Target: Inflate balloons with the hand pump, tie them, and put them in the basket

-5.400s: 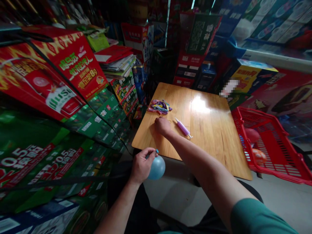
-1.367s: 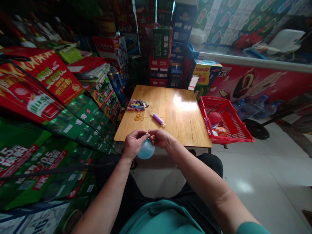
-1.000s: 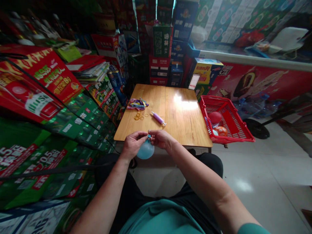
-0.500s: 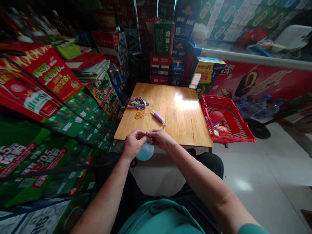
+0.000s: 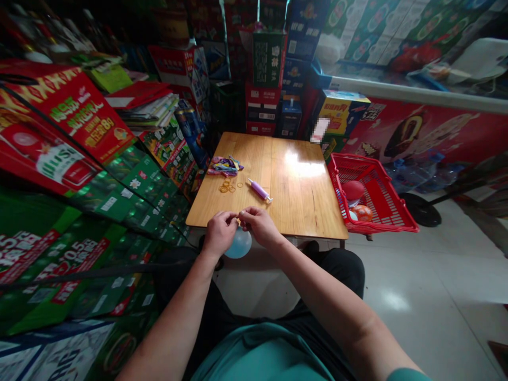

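A small inflated light-blue balloon (image 5: 238, 245) hangs below my two hands, just off the near edge of the wooden table (image 5: 301, 206). My left hand (image 5: 220, 233) is closed at the balloon's neck, fingertips pinched. Against it, my right hand (image 5: 257, 225) also pinches at the neck; a small yellowish bit, perhaps a rubber band, shows between the fingers. On the table beyond lie a purple hand pump (image 5: 259, 190), a cluster of yellow rubber bands (image 5: 226, 187) and a pile of uninflated balloons (image 5: 225, 166).
A red shopping basket (image 5: 391, 209) stands right of the table, holding a red balloon (image 5: 352, 190) and an orange patterned balloon (image 5: 362, 213). Stacked green drink cartons (image 5: 130, 185) crowd the left side. Boxes (image 5: 262, 100) rise behind the table.
Both hands stay together at the balloon's neck, with the fingers slightly shifted. The balloon sits a little higher and further right. The view has moved slightly.
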The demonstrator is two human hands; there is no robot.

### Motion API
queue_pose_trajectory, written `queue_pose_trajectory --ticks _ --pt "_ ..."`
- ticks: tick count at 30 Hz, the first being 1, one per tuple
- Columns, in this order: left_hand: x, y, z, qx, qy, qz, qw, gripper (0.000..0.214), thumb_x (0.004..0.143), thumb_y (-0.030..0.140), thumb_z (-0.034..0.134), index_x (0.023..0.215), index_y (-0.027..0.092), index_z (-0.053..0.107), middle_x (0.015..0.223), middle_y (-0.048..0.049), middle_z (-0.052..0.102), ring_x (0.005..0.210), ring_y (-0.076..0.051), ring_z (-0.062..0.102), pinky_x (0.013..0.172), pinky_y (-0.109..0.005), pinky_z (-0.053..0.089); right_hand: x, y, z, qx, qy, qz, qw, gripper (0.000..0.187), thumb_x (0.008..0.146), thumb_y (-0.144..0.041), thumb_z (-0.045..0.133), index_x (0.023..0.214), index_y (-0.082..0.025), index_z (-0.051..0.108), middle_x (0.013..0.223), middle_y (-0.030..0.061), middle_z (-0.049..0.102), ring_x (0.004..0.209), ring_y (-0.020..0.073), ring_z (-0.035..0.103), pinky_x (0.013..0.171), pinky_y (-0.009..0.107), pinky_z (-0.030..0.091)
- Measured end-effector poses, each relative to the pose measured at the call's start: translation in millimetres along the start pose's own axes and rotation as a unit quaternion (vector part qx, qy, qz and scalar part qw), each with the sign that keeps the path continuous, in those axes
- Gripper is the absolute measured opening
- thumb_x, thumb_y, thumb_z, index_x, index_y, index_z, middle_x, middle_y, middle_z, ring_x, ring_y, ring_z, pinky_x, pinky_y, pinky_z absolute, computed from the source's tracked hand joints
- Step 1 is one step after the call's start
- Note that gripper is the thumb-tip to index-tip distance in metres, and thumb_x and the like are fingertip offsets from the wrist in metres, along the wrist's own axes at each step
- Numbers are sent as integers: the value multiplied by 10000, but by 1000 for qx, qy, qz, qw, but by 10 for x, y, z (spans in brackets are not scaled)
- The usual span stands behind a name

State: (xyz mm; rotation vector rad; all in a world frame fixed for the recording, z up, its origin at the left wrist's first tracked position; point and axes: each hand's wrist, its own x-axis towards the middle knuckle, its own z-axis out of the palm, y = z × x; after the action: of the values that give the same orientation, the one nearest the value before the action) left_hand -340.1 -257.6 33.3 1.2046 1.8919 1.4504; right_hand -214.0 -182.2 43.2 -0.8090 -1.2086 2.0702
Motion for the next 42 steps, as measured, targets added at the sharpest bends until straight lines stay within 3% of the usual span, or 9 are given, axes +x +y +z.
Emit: queue_pose_trajectory --ticks 4,7,11,18,21,24,30,36,42 --pt "34 -42 -8 -214 -20 -140 967 303 708 364 830 920 158 766 850 -83 740 764 -208 671 732 -320 509 10 -38 -33 28 28 9 999 242 721 -308 700 649 -198 498 575 -43 508 512 88 446 495 222 338" --pt "36 -37 -11 -319 -19 -187 929 404 638 374 892 931 135 750 804 -77 735 721 -184 673 700 -301 519 -1 -61 -74 -9 37 10 999 213 727 -294 660 646 -206 484 548 -49 494 488 89 426 477 222 321" --pt "17 14 26 -293 -8 -150 944 383 672 396 873 934 138 765 837 -81 745 736 -183 679 705 -294 523 -22 -56 -116 -129 22 -14 991 167 762 -309 663 702 -194 558 543 -50 516 491 94 442 482 220 328" --pt "60 136 117 -204 -9 -60 977 314 730 398 834 913 156 751 865 -67 739 774 -188 679 729 -285 529 -68 -133 -190 -287 -3 -119 950 119 828 -303 667 818 -185 678 747 -2 637 659 116 522 588 225 387" --pt "69 224 177 -210 -7 -47 977 327 729 391 835 932 164 717 862 -53 725 750 -174 667 706 -273 523 -88 -173 -243 -303 20 -145 942 121 838 -293 663 768 -194 665 706 -5 616 655 123 519 589 231 386" --pt "72 298 239 -171 17 -29 985 319 746 400 815 945 170 717 860 -56 719 762 -188 663 699 -279 516 -91 -209 -336 -260 58 -140 954 116 839 -285 651 763 -198 650 673 -3 607 631 131 546 572 236 410" --pt "146 258 377 -100 75 -12 992 389 760 456 792 1012 167 724 997 -108 722 930 -246 664 774 -306 510 -161 -403 -668 -164 134 -105 972 163 817 -356 681 812 -195 654 691 6 624 601 133 590 510 233 425" --pt "160 339 747 -151 -56 -113 980 521 855 601 649 1115 150 677 1052 -106 715 972 -246 660 778 -327 502 -270 -573 -1130 -41 184 -98 977 249 770 -418 728 777 -189 633 619 -14 593 548 120 565 500 234 428" --pt "272 600 1369 -146 -78 -56 985 473 830 502 718 1149 156 674 1107 -109 716 1050 -253 657 912 -378 501 -387 -750 -1763 1 245 -115 963 267 738 -423 760 803 -190 646 682 -16 619 578 117 599 522 232 445"
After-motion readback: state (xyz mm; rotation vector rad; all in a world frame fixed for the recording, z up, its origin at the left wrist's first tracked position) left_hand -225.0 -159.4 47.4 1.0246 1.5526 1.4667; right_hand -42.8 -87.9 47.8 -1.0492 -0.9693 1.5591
